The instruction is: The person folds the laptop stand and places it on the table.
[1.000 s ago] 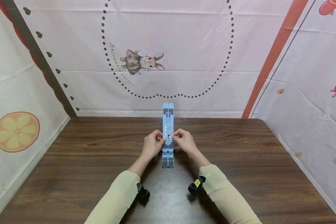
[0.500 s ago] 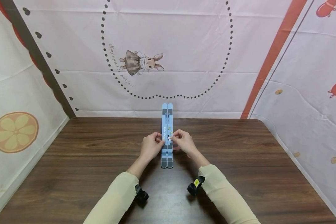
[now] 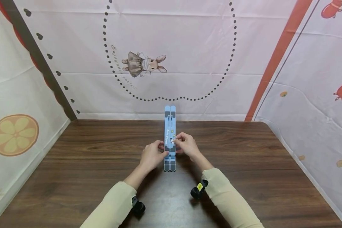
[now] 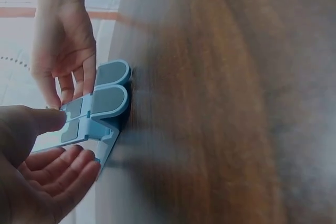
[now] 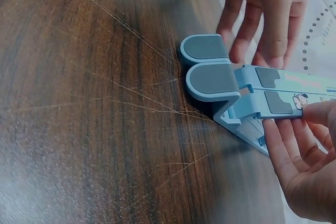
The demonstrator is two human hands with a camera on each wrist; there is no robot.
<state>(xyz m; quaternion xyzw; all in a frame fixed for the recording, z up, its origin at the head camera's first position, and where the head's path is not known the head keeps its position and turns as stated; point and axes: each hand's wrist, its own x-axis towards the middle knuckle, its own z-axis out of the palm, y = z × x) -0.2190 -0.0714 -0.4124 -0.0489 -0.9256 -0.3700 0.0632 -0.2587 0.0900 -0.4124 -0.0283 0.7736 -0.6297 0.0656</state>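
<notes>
A light-blue folding laptop stand (image 3: 170, 122) with grey pads stands lengthwise on the table, its two narrow halves side by side. In the right wrist view its upper arms (image 5: 273, 90) slope up and apart from the base bars, near the rounded front lips (image 5: 212, 80). My left hand (image 3: 151, 156) holds the left edge nearer the front, thumb on top and fingers below. On the opposite edge, a little farther back, my right hand (image 3: 187, 146) pinches the stand, its thumb beside a small cartoon print. The undersides are partly hidden by the fingers.
Dark wood-grain table (image 3: 88, 177) spreads around the stand. A printed cloth (image 3: 199, 47) with a rabbit picture hangs behind it, and more cloth lines both sides. Each sleeve carries a black wrist camera, the left one (image 3: 138, 207) close over the tabletop.
My left hand has slid along the stand's left edge toward the front, its forearm drawing back and left. The right hand keeps its place, and the stand looks unmoved.
</notes>
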